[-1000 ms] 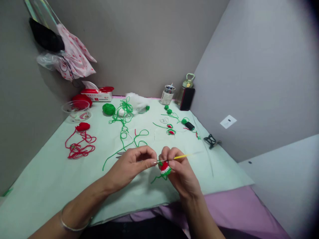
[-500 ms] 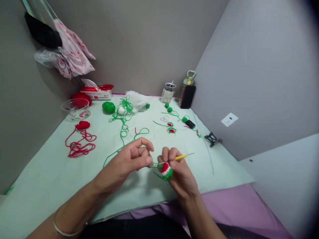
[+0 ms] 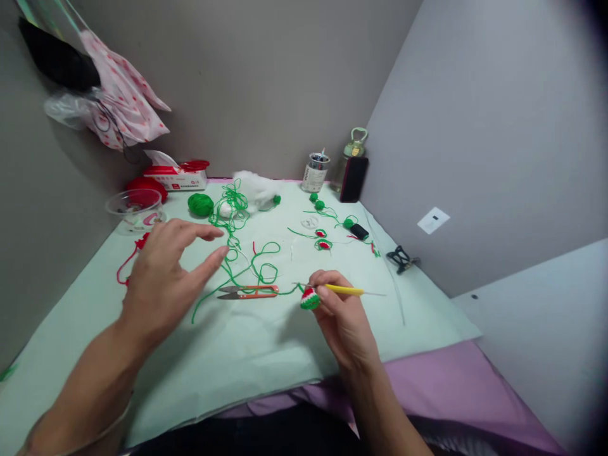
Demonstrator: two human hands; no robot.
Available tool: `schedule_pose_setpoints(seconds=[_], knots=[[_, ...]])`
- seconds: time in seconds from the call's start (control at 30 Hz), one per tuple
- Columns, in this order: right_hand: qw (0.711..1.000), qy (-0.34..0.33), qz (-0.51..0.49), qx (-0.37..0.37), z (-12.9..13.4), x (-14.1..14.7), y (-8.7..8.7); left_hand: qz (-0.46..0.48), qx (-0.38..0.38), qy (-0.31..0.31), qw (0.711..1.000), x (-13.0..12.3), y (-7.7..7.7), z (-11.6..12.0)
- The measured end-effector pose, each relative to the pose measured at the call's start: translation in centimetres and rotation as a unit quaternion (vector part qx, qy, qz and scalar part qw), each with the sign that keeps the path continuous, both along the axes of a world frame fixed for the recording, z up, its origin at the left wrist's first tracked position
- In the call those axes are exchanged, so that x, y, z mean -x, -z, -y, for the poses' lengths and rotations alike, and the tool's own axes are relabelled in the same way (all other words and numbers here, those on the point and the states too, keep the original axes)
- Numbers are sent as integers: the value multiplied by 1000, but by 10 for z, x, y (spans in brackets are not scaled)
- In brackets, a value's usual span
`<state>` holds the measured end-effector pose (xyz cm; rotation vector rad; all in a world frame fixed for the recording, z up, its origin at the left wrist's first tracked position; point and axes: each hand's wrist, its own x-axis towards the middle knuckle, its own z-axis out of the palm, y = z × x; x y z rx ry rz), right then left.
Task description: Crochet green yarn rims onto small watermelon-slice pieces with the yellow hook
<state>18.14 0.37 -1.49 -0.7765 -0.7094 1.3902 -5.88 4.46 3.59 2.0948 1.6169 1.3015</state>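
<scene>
My left hand (image 3: 166, 278) is raised over the left of the table, thumb and fingers apart, with nothing between them. In my right hand (image 3: 339, 310) is a yellow-handled crochet hook (image 3: 344, 290), pinched together with a small red, white and green crocheted piece (image 3: 310, 298). Green yarn (image 3: 268, 253) runs from that piece leftwards to a loose tangle. Orange-handled thread snips (image 3: 249, 292) lie on the table between my hands, under the yarn.
A green yarn ball (image 3: 200, 204), white stuffing (image 3: 256, 190), a tissue box (image 3: 178, 178) and a plastic tub (image 3: 135, 209) stand at the back left. A can (image 3: 315, 172), bottle (image 3: 354, 149), phone (image 3: 354, 180) and small crocheted pieces (image 3: 323, 244) are at the right.
My left hand has let go of the yarn by the crocheted piece and moved left and up, opening. The snips have come into sight. My right hand keeps its hold, slightly higher.
</scene>
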Motion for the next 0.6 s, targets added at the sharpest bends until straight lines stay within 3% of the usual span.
schedule_pose_setpoints(seconds=[0.07, 0.17, 0.3, 0.6], knots=[[999, 19, 31, -4, -1, 5, 1, 95, 34, 72, 992, -18, 7, 20], [997, 34, 71, -29, 0, 12, 3, 212, 126, 194, 949, -49, 20, 45], [988, 28, 129, -74, 2, 14, 5, 249, 127, 188, 942, -67, 30, 47], [964, -21, 238, -113, 9, 11, -7, 293, 157, 149, 931, -64, 30, 41]])
